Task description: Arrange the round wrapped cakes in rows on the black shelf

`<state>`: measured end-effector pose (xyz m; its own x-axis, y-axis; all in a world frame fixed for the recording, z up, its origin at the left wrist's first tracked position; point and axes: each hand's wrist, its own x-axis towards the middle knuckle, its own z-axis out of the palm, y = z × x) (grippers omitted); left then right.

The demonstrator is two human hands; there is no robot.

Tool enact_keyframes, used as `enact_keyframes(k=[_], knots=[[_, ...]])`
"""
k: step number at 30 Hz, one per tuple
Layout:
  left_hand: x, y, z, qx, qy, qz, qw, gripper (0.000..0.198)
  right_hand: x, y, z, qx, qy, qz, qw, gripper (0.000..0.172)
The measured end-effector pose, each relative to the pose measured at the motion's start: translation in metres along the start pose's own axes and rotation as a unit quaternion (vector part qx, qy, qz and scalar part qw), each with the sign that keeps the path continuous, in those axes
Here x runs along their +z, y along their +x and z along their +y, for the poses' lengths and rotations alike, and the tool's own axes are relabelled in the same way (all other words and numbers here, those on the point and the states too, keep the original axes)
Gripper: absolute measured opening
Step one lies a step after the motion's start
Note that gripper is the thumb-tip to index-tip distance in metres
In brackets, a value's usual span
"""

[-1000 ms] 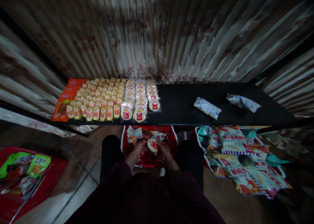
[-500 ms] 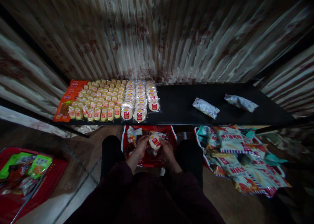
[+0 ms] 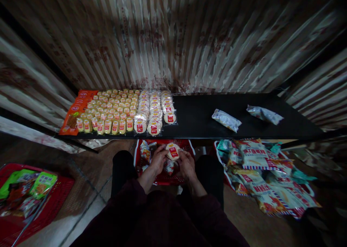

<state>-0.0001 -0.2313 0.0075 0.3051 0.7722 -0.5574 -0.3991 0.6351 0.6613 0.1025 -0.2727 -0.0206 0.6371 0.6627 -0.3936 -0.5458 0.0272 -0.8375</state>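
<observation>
Between my two hands I hold a round, pale packaged cake [image 3: 172, 151] with a red and yellow label facing up. My left hand [image 3: 159, 159] grips its left edge, and my right hand [image 3: 187, 164] has its right edge. Beneath them a red basket [image 3: 192, 146] stands between my knees, with a few small wrapped snacks [image 3: 145, 152] inside. Just ahead, on the black shelf [image 3: 193, 113], similar round cakes [image 3: 154, 127] are lined up in overlapping rows. The nearest row on the right is shorter at the front than the two beside it.
Rows of small yellow wrapped cakes [image 3: 107, 126] and an orange packet [image 3: 72, 122] fill the shelf's left part. Two white packets [image 3: 226, 120] lie to the right. A basket of large snack bags [image 3: 255, 155] stands at right, another red basket [image 3: 61, 189] at left.
The cake in my hands has risen slightly toward the shelf, and its label now faces up more squarely. Both hands have kept hold of it.
</observation>
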Motion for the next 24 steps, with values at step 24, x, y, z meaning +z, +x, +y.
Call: enact_keyframes(k=[24], knots=[[0.021, -0.017, 0.024, 0.040, 0.049, -0.050, 0.997, 0.031, 0.004, -0.018, -0.034, -0.217, -0.387, -0.109, 0.890, 0.034]])
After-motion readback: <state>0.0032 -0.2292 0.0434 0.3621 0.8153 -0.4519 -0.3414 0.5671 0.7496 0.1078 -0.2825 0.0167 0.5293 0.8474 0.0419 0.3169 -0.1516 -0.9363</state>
